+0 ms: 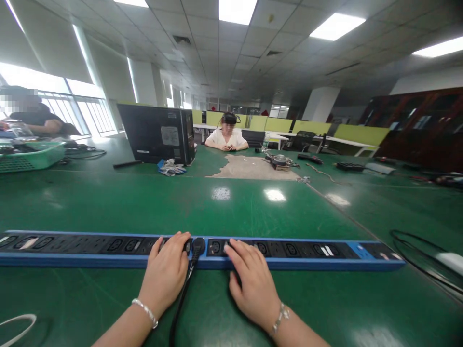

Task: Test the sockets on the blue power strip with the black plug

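A long blue power strip with black socket panels lies across the green table in front of me. My left hand rests palm down on it left of the middle, fingers laid over the sockets. Just right of those fingers, a black plug sits in the strip, its black cable running toward me. My right hand lies over the strip right of the plug, fingers extended onto the sockets and thumb apart near the front edge. Neither hand visibly grips anything. The sockets under my fingers are hidden.
A black computer case stands at the back left, with gloves before it. A green basket is far left. Black cables and a white object lie right. One person sits opposite, another at left.
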`<state>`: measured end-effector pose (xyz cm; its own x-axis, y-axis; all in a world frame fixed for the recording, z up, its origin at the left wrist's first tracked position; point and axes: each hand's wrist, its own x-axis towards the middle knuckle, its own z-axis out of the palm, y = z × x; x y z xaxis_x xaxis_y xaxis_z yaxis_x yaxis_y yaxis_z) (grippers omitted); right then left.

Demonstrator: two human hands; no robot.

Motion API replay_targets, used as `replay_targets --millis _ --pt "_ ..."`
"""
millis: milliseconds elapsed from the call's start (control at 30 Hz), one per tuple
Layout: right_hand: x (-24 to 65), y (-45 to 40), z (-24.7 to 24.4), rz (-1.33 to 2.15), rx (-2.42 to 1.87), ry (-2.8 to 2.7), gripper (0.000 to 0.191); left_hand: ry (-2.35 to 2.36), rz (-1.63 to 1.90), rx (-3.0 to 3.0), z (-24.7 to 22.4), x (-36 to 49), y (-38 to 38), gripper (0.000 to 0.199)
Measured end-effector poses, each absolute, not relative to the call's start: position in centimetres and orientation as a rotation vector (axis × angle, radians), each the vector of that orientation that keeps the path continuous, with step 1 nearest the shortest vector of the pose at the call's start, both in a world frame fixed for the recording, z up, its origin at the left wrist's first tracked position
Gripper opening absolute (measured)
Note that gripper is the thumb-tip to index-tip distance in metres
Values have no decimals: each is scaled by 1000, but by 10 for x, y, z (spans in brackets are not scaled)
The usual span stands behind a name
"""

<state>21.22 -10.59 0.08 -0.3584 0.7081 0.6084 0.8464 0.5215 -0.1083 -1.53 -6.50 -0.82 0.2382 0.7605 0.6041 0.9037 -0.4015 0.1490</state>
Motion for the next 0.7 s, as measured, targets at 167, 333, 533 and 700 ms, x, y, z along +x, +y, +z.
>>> replay_targets --millis 167,333,533,700 --pt "144 -92 6 -141 -1096 -2122 59 -1468 -877 -2235 -13 -16 -66 36" --pt "122 -78 8 -183 -1070 -2009 33 -1484 -855 -2224 -11 -17 -66 38" --pt "126 -70 3 -266 -1062 -1977 34 -1567 -885 -2197 -5 -11 -66 30" --pt "124 -66 1 -269 -1064 -1935 31 -1540 -894 -2189 -7 -12 -65 30"
